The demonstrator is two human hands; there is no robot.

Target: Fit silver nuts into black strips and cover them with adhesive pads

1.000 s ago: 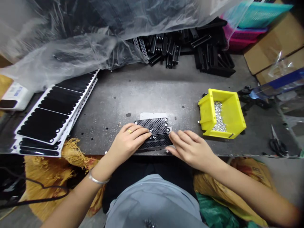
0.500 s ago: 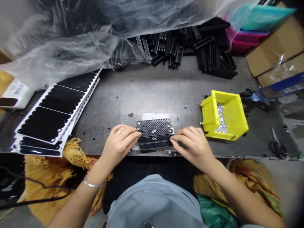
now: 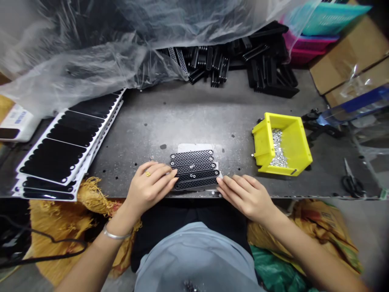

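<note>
Head camera is looking down at a left hand (image 3: 148, 188) and a right hand (image 3: 246, 196), both lying open with the fingers loosely together, neither pinching anything. The left fingertips (image 3: 172, 173) are touching the left ends of five black mesh strips (image 3: 194, 170), and the right fingertips (image 3: 219, 182) are touching the strips' right ends, so the row is sitting between the hands. The strips are lying side by side on a white sheet (image 3: 194, 147) near the front edge of a grey metal workbench (image 3: 170, 121). To the right, a yellow plastic bin (image 3: 299, 150) is holding small silver fasteners (image 3: 277, 150), and a pair of black-handled scissors (image 3: 351, 185) is lying farther along the bench. On the left, stacked black-and-white panels (image 3: 63, 152) are overlapping one another, while a heap of black parts (image 3: 267, 69) is sitting at the back, partly under clear plastic sheeting (image 3: 91, 52).
</note>
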